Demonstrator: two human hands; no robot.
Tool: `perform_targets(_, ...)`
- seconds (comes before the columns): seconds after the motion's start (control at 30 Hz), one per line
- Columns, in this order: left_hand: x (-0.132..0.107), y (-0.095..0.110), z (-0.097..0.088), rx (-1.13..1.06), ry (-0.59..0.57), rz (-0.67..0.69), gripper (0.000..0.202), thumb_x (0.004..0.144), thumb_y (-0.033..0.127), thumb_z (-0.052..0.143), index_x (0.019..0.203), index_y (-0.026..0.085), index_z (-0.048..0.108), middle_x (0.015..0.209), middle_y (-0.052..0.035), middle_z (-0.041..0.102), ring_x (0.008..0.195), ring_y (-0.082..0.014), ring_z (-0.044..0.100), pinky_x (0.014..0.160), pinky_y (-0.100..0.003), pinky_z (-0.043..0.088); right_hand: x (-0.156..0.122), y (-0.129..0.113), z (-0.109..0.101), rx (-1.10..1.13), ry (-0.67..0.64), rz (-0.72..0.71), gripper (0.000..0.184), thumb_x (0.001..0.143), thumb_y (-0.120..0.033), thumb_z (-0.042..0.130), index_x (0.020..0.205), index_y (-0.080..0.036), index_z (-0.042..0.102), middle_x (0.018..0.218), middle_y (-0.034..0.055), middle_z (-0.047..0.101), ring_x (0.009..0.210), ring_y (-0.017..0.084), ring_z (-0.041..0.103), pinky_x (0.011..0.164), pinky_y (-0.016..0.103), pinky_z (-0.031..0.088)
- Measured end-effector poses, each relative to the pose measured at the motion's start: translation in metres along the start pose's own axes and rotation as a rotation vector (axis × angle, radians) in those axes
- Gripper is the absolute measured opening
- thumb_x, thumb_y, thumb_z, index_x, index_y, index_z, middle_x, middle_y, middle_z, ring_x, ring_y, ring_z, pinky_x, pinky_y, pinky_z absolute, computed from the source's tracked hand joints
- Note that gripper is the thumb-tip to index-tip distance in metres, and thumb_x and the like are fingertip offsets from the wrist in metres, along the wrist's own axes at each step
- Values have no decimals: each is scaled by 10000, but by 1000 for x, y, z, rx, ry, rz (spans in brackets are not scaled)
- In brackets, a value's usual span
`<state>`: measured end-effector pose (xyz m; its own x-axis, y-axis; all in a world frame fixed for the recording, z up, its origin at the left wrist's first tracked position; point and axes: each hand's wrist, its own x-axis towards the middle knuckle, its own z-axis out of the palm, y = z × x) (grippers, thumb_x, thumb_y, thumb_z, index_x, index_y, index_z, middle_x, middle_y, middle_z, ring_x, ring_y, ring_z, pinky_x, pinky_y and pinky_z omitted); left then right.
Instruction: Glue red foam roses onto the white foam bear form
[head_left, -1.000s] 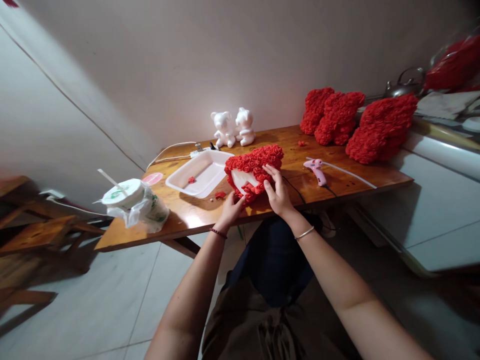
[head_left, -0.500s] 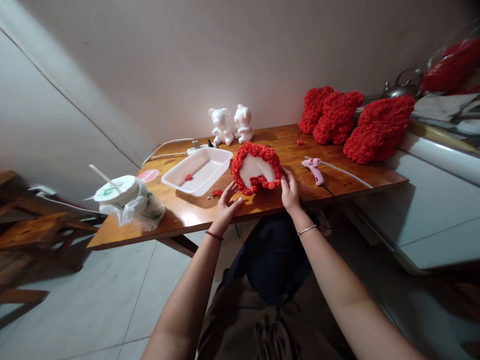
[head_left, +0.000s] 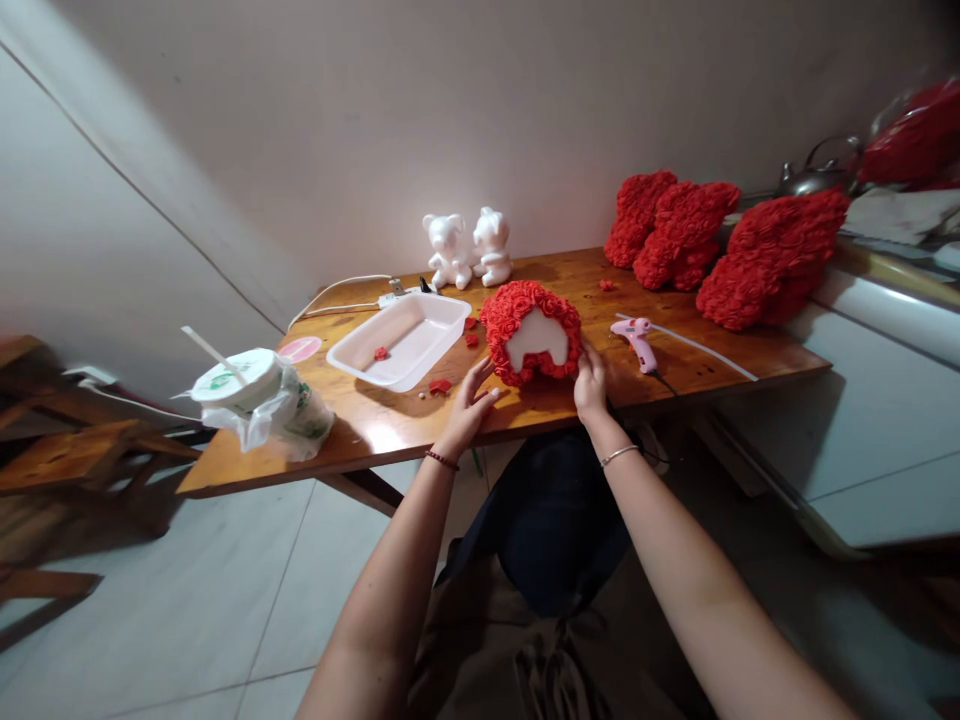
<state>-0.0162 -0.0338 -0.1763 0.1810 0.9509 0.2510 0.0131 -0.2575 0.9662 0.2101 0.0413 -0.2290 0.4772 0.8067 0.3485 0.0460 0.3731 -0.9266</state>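
Observation:
A foam bear (head_left: 537, 342) stands at the table's front edge, thickly covered in red roses around a bare white patch that faces me. My left hand (head_left: 469, 405) holds its lower left side, thumb apart from the fingers. On the opposite side, my right hand (head_left: 591, 382) grips the lower right, its fingertips partly hidden behind the roses. A pink hot glue gun (head_left: 637, 342) lies to the right of my right hand. Left of the bear is a white plastic tray (head_left: 341, 368) with one red rose (head_left: 380, 354) in it. Loose red petals (head_left: 440, 386) lie near my left hand.
Two bare white foam bears (head_left: 448, 252) stand by the wall, near a power strip (head_left: 397, 296). Several rose-covered bears (head_left: 776, 260) stand at the right. A lidded cup (head_left: 259, 400) with a straw is on the left of the wooden table (head_left: 360, 430); a glue stick (head_left: 705, 350) lies right.
The foam bear has turned and shifted slightly right in view, so more roses and less white foam show. Both hands remain on it. Red petals beside the tray have come into sight.

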Motion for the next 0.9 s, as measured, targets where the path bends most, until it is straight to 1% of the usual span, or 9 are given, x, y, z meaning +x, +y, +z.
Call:
perform_targets(0.13,-2,-2,1,101,-12,-1,618,896,460,686,1458,261,522,1582,-113,463,1485,-304,413,1213,-498,359,-2,1,-3,-23,91,49,552,888,-620,408,1040,-151,657,1122,160,705,1107,268,638,1050,470,485)
perform_targets(0.27,-3,-6,3,136,-49,13,643,906,439,685,1483,237,484,1587,-143,452,1488,-318,409,1179,-489,414,-3,-3,-3,-50,141,69,538,873,-652,418,968,-166,629,1038,149,697,1046,269,631,1002,471,499)
perform_targets(0.37,-2,-12,4,169,-93,56,663,922,438,666,1512,231,446,1602,-144,429,1497,-311,399,1214,-492,383,-2,-4,-3,-48,146,60,585,857,-660,432,1058,-147,631,1103,162,687,1072,270,630,1006,479,499)
perform_targets(0.47,0,-17,2,235,-120,126,677,933,440,645,1530,210,421,1589,-148,443,1488,-301,416,1246,-504,339,-3,-4,-4,-35,140,52,626,887,-653,379,1156,-141,619,1216,176,666,1142,269,624,1039,479,488)
perform_targets(0.57,2,-22,0,323,-114,160,656,941,435,631,1523,203,436,1573,-151,462,1485,-303,417,1262,-508,310,-6,-4,-5,-37,147,67,674,903,-687,319,1139,-135,625,1226,193,661,1191,290,607,1068,502,470)
perform_targets(0.7,-1,-24,4,347,-94,152,630,946,427,626,1508,204,449,1568,-153,470,1488,-308,413,1275,-512,279,-9,-7,-6,-62,156,81,707,872,-751,357,1091,-137,632,1232,202,649,1266,321,558,1092,513,448)
perform_targets(0.8,-6,-20,10,254,-82,126,636,960,431,592,1513,176,412,1562,-182,470,1472,-300,444,1229,-496,361,-10,-9,-6,-77,150,74,721,866,-763,365,1119,-142,629,1253,197,643,1256,316,565,1089,502,446)
perform_targets(0.87,-7,-8,6,289,-27,84,616,967,418,576,1510,177,412,1488,-190,551,1401,-304,531,1157,-498,440,-11,-10,-5,-76,136,61,730,867,-761,368,1132,-135,633,1217,192,659,1218,305,590,1070,481,460)
perform_targets(0.9,-5,2,1,358,29,60,578,967,402,577,1488,186,451,1413,-182,616,1332,-312,591,1119,-506,468,-11,-10,-5,-72,126,48,730,871,-754,369,1136,-128,636,1195,189,667,1198,299,602,1058,471,469)
